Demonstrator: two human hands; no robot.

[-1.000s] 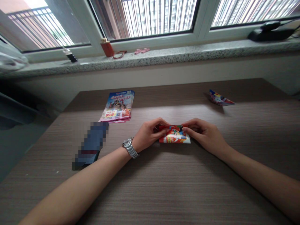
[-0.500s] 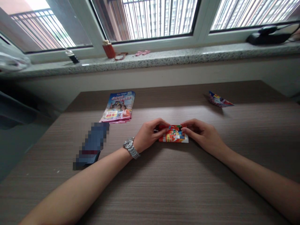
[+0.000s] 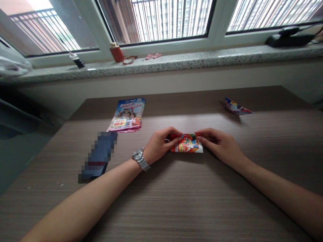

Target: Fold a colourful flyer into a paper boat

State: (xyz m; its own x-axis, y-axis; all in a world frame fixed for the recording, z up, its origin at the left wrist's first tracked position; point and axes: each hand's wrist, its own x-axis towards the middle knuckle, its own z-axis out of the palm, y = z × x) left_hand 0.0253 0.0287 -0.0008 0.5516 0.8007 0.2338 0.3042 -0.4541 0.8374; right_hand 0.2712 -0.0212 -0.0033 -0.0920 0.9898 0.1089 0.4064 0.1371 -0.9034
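A small folded flyer (image 3: pixel 188 145), printed mostly red with colourful figures and a white corner, is held just over the table in front of me. My left hand (image 3: pixel 166 141) pinches its left side between thumb and fingers. At the upper right edge, the thumb and fingertips of my right hand (image 3: pixel 215 141) are closed on the same paper. A silver watch (image 3: pixel 141 159) is on my left wrist. Beyond my right hand stands a folded paper piece (image 3: pixel 237 107) with pointed ends, blue and red in print.
A stack of flyers (image 3: pixel 128 114) lies at the back left of the wooden table (image 3: pixel 161 201). Nearer me is a dark, pixelated flat object (image 3: pixel 99 154). The granite windowsill (image 3: pixel 191 62) bears a red container (image 3: pixel 116 53), pink bits (image 3: pixel 153 56) and a black device (image 3: pixel 290 38).
Almost nothing differs. Both hands keep their pinch on the folded flyer, whose lower edge has risen very slightly.
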